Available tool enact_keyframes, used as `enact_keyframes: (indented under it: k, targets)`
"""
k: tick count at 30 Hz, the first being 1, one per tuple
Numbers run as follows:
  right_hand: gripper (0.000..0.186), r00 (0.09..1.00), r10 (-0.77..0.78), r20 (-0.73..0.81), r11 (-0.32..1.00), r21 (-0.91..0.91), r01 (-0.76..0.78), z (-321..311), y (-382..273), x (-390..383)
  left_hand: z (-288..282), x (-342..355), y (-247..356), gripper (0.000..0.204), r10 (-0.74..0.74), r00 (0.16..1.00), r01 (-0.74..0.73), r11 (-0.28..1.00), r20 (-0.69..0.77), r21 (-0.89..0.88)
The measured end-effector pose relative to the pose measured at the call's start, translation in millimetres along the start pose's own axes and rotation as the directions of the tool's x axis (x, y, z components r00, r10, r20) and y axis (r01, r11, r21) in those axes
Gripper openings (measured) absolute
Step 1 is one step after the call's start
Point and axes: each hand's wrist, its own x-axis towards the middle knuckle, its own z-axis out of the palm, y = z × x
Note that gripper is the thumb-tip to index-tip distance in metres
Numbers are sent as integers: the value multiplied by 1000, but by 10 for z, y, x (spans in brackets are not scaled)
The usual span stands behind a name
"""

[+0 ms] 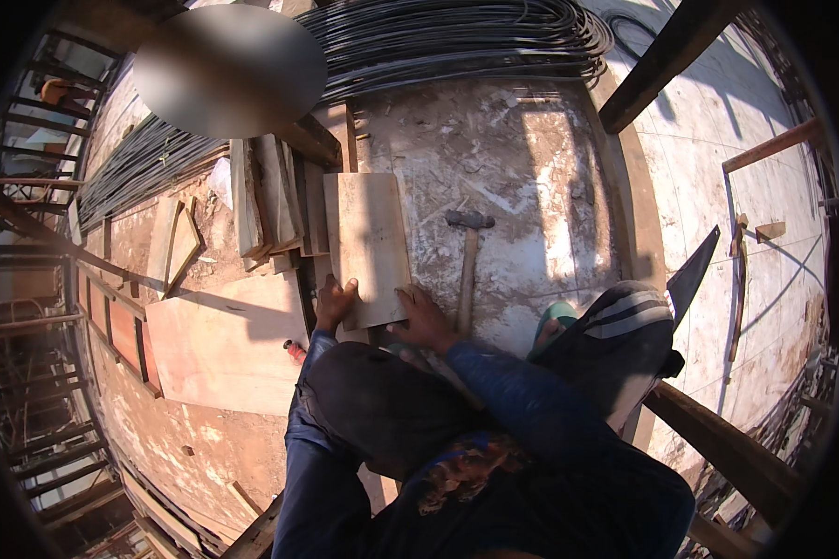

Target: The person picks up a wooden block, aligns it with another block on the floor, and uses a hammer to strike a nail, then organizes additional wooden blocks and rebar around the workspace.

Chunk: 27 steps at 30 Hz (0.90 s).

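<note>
In front of me lies a pale rectangular wooden board (373, 238), its long side pointing away from me. At its near left edge my left hand (336, 304) grips it, with the thumb on top and the other fingers partly hidden. My right hand (423, 320) is closed on the near right edge. Just right of the board rests a hammer (469, 270), its dark metal head away from me and its wooden handle toward me. Beyond my left hand, several rough wooden blocks (268, 200) stand together.
A plywood sheet (224, 345) lies at the left, with a small red object (295, 351) at its edge. Dark bent rods (457, 42) form a bundle at the back. Timber posts (667, 70) rise at the right. A saw-like dark blade (694, 275) juts out beside my right knee.
</note>
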Motion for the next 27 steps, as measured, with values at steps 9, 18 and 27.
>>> enact_keyframes:
  k: [9, 18, 27]
  targets:
    - [88, 984, -137, 112, 985, 118, 123, 182, 30, 70, -141, -255, 245, 70, -76, 975, 96, 992, -207, 86]
    - [62, 944, 173, -279, 984, 6, -179, -398, 23, 19, -89, -248, 226, 78, -64, 968, 76, 996, -244, 41]
    - [44, 741, 623, -251, 766, 4, -642, -290, 703, -116, -139, -272, 341, 78, -63, 970, 64, 998, -236, -4]
